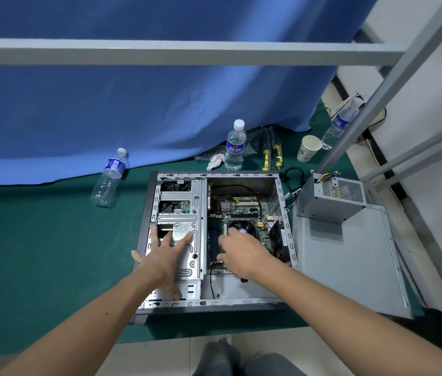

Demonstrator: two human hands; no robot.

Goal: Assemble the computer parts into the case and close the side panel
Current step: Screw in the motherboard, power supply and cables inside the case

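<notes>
Computer case [143, 234] lay open on its side on the green mat, its steel frame looking stiff and heavy, best steadied by its rim or the drive cage [184, 213] and not by anything on the board. The left hand [164, 256] rested on that cage with its fingers spread flat, holding nothing. To its right, the right hand [241, 253] reached down over the motherboard [244, 210], fingers curled near the memory slots; whether it pinched a part could not be told, since the hand hid what lay beneath. Further right, the power supply [331, 196] sat on the detached side panel [350, 256], a dense box, probably best gripped by its casing, with loose wires at its back.
</notes>
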